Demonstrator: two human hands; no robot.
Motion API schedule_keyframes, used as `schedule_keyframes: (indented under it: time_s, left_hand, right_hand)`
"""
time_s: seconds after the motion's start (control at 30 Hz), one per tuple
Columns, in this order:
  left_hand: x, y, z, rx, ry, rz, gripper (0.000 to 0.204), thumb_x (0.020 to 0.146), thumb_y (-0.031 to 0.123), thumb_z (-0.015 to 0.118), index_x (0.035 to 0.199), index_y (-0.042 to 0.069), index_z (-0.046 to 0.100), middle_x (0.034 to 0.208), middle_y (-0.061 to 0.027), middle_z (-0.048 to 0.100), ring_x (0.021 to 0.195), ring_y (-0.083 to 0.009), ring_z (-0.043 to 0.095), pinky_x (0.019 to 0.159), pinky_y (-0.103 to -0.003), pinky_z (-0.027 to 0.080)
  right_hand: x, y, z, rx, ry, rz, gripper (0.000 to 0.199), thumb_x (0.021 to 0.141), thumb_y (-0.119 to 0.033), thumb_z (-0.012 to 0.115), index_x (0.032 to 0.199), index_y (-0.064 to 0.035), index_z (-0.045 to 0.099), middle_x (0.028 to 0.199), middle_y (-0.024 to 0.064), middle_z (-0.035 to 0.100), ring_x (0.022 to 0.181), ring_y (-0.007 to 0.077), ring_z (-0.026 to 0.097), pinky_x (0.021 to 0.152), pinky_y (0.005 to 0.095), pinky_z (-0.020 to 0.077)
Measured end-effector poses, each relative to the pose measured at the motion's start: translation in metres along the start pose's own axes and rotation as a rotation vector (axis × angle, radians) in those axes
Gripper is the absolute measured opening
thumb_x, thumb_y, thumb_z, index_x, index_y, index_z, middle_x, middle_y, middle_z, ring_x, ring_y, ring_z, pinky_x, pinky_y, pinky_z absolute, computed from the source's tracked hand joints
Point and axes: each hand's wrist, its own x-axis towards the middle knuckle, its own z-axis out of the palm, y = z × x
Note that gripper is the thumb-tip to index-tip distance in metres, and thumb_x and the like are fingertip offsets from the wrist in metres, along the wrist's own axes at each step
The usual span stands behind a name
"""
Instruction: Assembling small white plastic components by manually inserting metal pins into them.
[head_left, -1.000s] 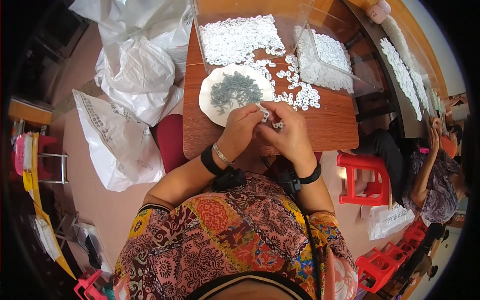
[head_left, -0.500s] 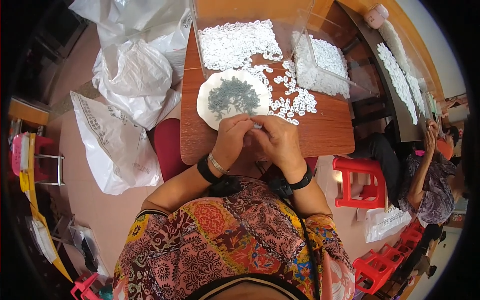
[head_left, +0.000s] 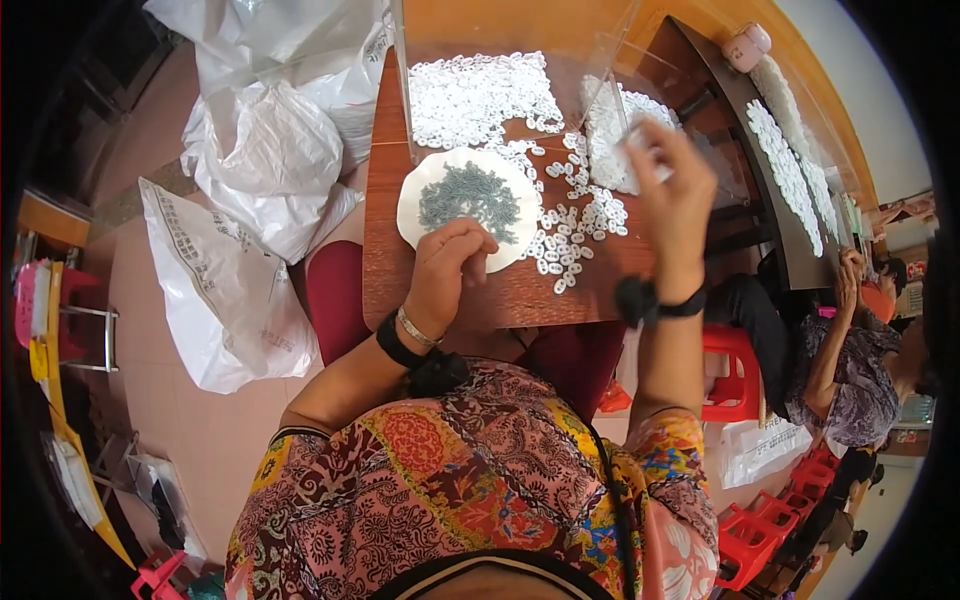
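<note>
My left hand [head_left: 452, 262] is closed, its fingers curled at the near edge of a scalloped cream plate [head_left: 408, 210]. Whatever those fingers hold, if anything, is hidden. On the plate lies a pile of small grey-green pieces [head_left: 462, 192]. My right hand [head_left: 678, 180] is raised over the near right side of a clear box [head_left: 602, 140] of white pieces, its fingertips smeared by motion. Small white oval pieces with dark markings [head_left: 575, 245] are scattered right of the plate. A dense spread of white ovals [head_left: 480, 100] covers the table behind it.
The brown wooden table [head_left: 430, 300] has clear upright panels at its back. Large white sacks [head_left: 265, 150] stand to the left, with an open white bag [head_left: 225, 290] nearer. A red stool [head_left: 730, 370] and a seated person [head_left: 850, 370] are at right, beside a dark table [head_left: 800, 255].
My hands were together at the plate's near edge. The right has lifted away, right and forward to the box; the left stays by the plate, slightly turned.
</note>
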Motion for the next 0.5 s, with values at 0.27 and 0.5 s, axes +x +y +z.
schedule_keyframes:
  time_s: [0.27,0.5]
  left_hand:
    - [0.002,-0.001,-0.011,0.074,-0.016,-0.037,0.026,0.089,0.018,0.041,0.078,0.001,0.058,0.059,-0.0023,0.051,0.051,-0.0092,0.047,0.047,-0.02,0.035]
    - [0.004,-0.005,-0.012,0.104,-0.027,-0.049,0.026,0.089,0.017,0.041,0.077,0.001,0.058,0.059,-0.0019,0.051,0.05,-0.0091,0.048,0.047,-0.02,0.035]
  right_hand:
    - [0.004,0.028,-0.015,0.064,0.0,0.077,0.011,0.08,-0.01,0.066,0.088,-0.0035,0.067,0.083,0.01,0.066,0.07,0.0183,0.061,0.062,0.0272,0.0474]
    - [-0.056,0.072,0.04,-0.171,-0.519,0.212,0.016,0.076,-0.018,0.062,0.085,-0.0057,0.068,0.084,0.016,0.065,0.078,0.0335,0.062,0.07,0.0404,0.0484]
